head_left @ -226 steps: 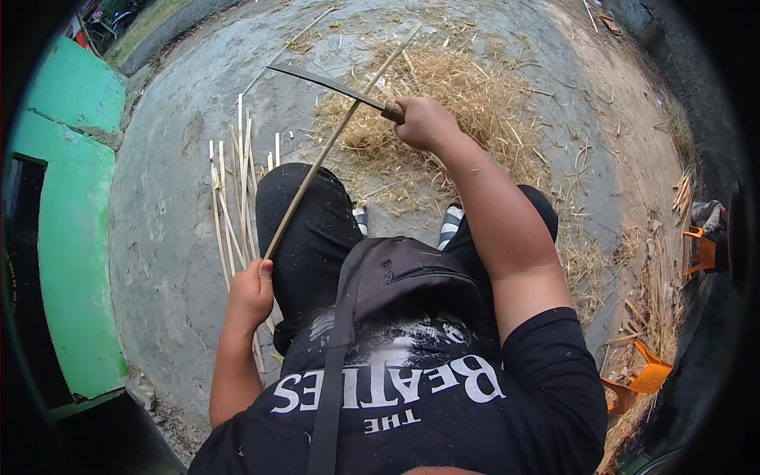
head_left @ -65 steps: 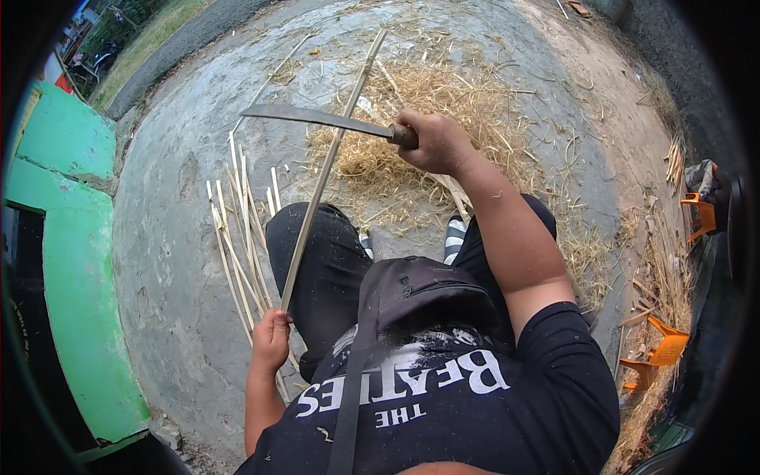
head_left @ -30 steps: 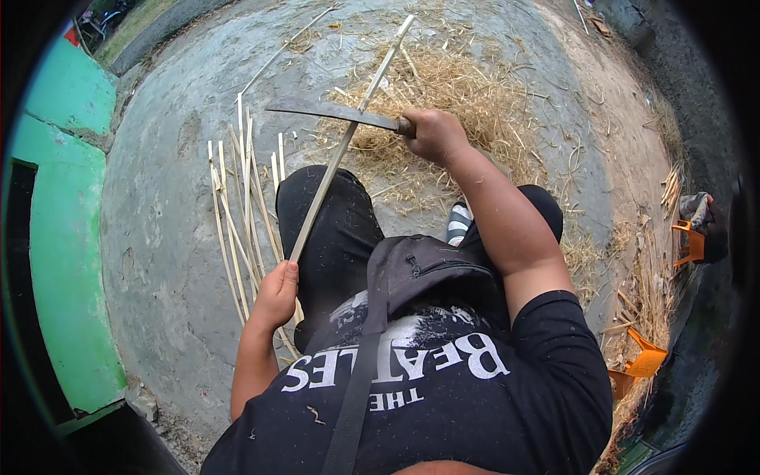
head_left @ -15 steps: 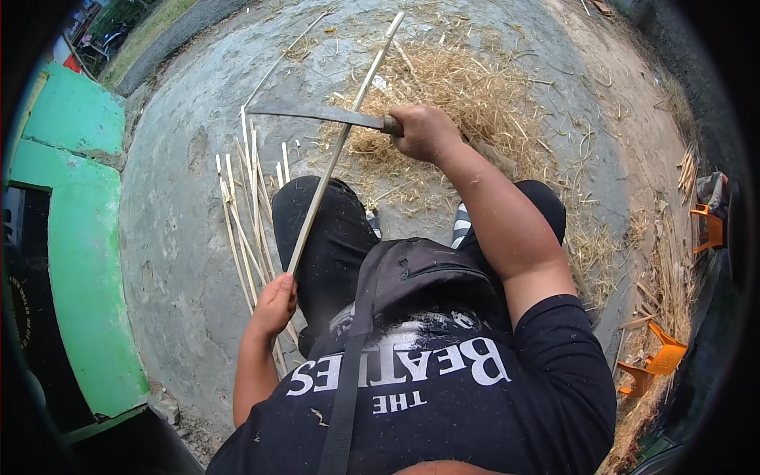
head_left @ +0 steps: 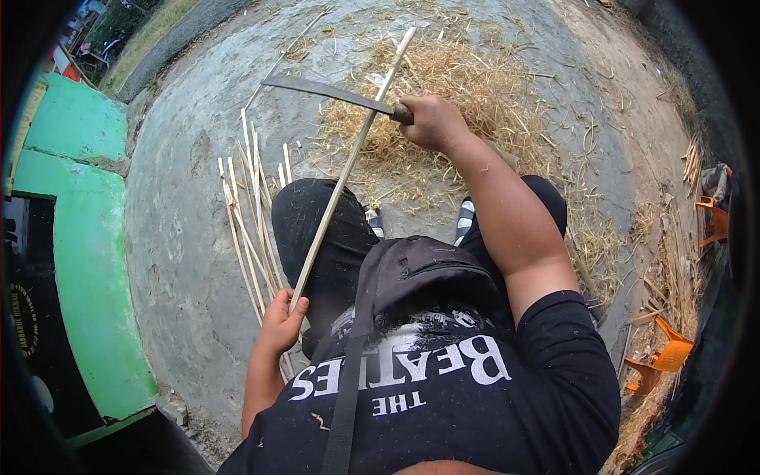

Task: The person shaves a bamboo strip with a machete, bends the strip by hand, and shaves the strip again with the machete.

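Observation:
My left hand is closed on the lower end of a long, pale bamboo strip, which slants up and to the right across my left thigh. In my right hand is the short wooden handle of a long-bladed knife. Its blade points left and crosses the strip near the upper end; the two appear to touch. To the left of my left knee, several more pale strips lie in a loose bundle on the concrete.
A heap of curly shavings lies ahead of my feet. One thin strip rests on the concrete beyond the bundle. A green wall stands at the left. On the right are orange plastic chairs and scattered bamboo offcuts.
My left hand and the strip have shifted slightly down toward me. The knife's tip has swung upward, with its handle slightly to the right.

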### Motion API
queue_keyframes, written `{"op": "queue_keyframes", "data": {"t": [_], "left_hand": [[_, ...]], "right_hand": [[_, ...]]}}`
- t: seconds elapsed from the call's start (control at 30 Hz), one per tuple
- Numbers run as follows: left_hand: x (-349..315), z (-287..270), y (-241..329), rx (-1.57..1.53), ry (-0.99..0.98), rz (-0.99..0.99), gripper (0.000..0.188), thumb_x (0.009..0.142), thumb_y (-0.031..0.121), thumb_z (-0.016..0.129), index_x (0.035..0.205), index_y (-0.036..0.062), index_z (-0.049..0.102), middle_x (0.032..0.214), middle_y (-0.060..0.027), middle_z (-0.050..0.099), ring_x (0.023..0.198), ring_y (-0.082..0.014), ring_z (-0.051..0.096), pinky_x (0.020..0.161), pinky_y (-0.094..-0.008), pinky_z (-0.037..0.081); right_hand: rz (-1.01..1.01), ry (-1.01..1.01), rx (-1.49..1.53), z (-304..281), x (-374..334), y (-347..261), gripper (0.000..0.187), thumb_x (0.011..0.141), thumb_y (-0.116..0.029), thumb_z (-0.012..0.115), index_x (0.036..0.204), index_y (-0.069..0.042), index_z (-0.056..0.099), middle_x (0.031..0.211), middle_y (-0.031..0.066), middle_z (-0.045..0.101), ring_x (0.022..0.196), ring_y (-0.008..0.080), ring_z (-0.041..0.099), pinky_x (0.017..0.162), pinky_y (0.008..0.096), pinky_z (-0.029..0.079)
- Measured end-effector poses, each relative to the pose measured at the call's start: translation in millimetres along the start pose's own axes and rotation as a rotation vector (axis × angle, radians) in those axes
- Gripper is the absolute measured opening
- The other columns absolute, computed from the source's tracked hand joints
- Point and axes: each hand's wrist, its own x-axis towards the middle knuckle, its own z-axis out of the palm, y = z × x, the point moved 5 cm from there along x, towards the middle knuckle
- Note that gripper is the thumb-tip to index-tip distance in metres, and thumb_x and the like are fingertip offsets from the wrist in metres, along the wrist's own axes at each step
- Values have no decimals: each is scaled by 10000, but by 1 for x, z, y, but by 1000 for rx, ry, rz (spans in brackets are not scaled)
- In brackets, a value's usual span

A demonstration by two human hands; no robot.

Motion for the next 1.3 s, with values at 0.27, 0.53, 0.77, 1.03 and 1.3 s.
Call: {"op": "queue_keyframes", "data": {"t": [0.27, 0.53, 0.77, 1.03, 1.3], "left_hand": [[-3, 0, 30, 558, 247, 111, 506, 1059, 502, 482, 961, 14, 574, 714, -258, 629, 741, -508, 638, 622, -553, 464], [6, 6, 44, 546, 419, 258, 526, 1077, 503, 427, 880, 33, 558, 678, -254, 605, 686, -513, 613, 572, -541, 453], [21, 4, 41, 574, 338, 244, 510, 1087, 453, 435, 830, 19, 515, 655, -269, 572, 678, -530, 591, 567, -549, 431], [19, 0, 39, 561, 256, 226, 530, 1078, 456, 473, 806, 0, 476, 653, -275, 556, 662, -526, 571, 563, -532, 419], [31, -8, 39, 510, 193, 200, 518, 1084, 443, 462, 825, -5, 484, 682, -288, 533, 681, -535, 537, 575, -521, 412]], "right_hand": [[-261, -144, -93, 4, -11, -17, 123, 794, -197, 701, 904, -153, 671, 852, 128, 717, 835, 364, 703, 720, 494, 554], [-345, -74, -113, -3, -19, -29, 126, 802, -204, 706, 904, -149, 657, 811, 143, 695, 818, 374, 695, 721, 505, 552], [12, -72, 91, 16, -1, 11, 141, 824, -195, 691, 953, -137, 691, 891, 169, 718, 867, 372, 701, 763, 499, 547], [-270, -254, -156, 12, -17, -50, 210, 804, -193, 683, 1003, -143, 730, 927, 155, 734, 915, 341, 716, 807, 458, 573], [-12, -107, 60, 23, -1, -5, 179, 818, -197, 697, 982, -125, 699, 904, 176, 722, 876, 382, 705, 773, 502, 551]]}}
